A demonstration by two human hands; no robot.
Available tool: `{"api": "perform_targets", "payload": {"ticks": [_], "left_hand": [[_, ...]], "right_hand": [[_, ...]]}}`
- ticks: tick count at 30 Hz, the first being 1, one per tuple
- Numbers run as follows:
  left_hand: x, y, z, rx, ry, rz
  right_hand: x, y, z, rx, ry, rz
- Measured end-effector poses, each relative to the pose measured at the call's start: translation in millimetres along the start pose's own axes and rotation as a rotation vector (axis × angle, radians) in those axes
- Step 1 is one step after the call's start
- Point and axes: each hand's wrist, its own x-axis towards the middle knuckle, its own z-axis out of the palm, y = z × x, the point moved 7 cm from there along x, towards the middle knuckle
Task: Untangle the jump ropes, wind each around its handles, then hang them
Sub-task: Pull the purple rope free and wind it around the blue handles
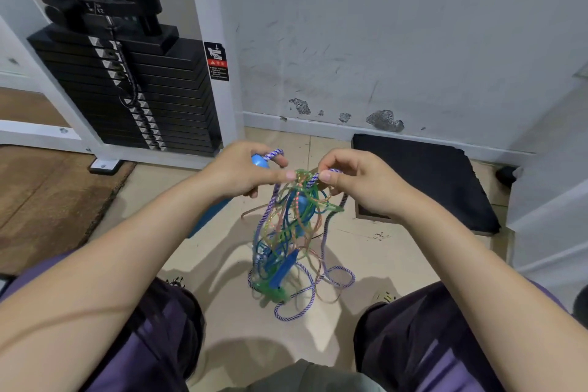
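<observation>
Above the tiled floor (391,251), two bare hands hold up one knotted bundle of jump ropes (292,232). The left hand (241,172) has its fingers curled round a blue handle (260,161), from whose end a purple-and-white braided rope (274,154) loops over the forefinger, while the thumb tip presses toward the knot at the top of the bundle. The right hand (359,181) pinches a stretch of that same braided cord between thumb and forefinger, just beside the left thumb; its other fingers are curled under. From the two hands the tangle hangs down to the floor, where its lower loops lie slack. At least four kinds of cord can be counted in it: the purple-and-white braid, a clear green cord (321,200), a thin blue one and a pale orange one; how many separate ropes they make cannot be told. Two more blue handles (286,267) show inside the tangle, one high, one low. On either side sit the person's two knees in dark purple shorts (423,344). Farther out, a black weight stack (133,89) stands at the left in a white frame, a black mat (439,181) lies at the right against the scuffed white wall (381,41), and a brown mat (47,200) covers the floor at far left.
</observation>
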Motion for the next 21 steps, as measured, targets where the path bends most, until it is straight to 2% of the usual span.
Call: {"api": "perform_targets", "payload": {"ticks": [3, 6, 9, 11, 13, 16, 21], "left_hand": [[3, -4, -29, -0.006, 0.242, -0.01], [3, -8, -39, 0.121, 0.318, -0.02], [2, -11, -22, 0.223, 0.153, -0.042], [-3, -9, -1, 0.114, -0.047, -0.038], [-6, -2, 16, 0.025, -0.148, 0.015], [-8, 6, 28, -0.04, -0.124, 0.091], [-5, 9, 30, 0.079, -0.119, 0.111]], "right_hand": [[0, 15, -16, -0.165, 0.096, 0.076], [-1, 21, -22, -0.235, 0.135, 0.113], [-2, 17, -16, -0.067, 0.13, 0.106], [-3, 12, -14, 0.06, 0.13, 0.076], [-3, 5, -12, 0.182, 0.126, 0.036], [-3, -1, -8, 0.325, 0.132, 0.006], [-2, -3, -10, 0.398, 0.174, 0.004]]}}
